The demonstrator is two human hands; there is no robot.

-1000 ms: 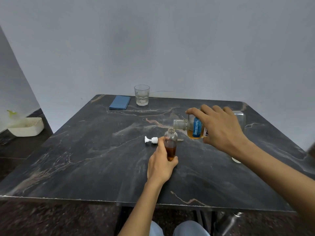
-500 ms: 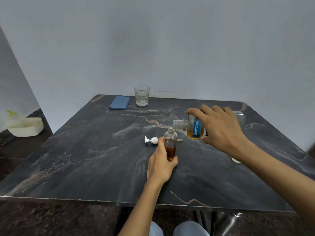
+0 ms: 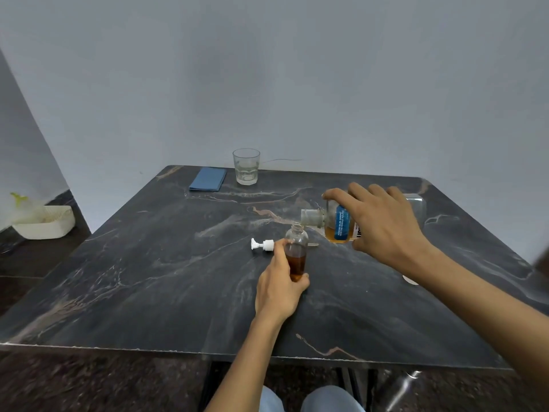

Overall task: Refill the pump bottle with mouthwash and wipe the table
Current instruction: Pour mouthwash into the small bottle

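My left hand [image 3: 280, 288] grips the small clear plastic pump bottle [image 3: 296, 252], fingers curled round its lower body, holding it upright on the dark marble worktop [image 3: 148, 278]. My right hand [image 3: 383, 223] grips the larger clear mouthwash bottle with the blue label [image 3: 337, 223], tipped nearly horizontal, its open neck just above and beside the small bottle's mouth. Compared with 1 s and 0.5 s ago, nothing has visibly shifted: both hands hold the same pose, and the amber level sits at about half. No stream is discernible, so I cannot tell whether liquid is flowing. Judgement: pouring step is in hand, refill about half done; more tilt is likely needed. The white pump head [image 3: 263, 244] lies on the worktop just left of the bottle, uninstalled. The folded blue cloth [image 3: 208, 179] rests at the far edge beside 1 clear drinking glass [image 3: 246, 166]; wiping not yet begun.
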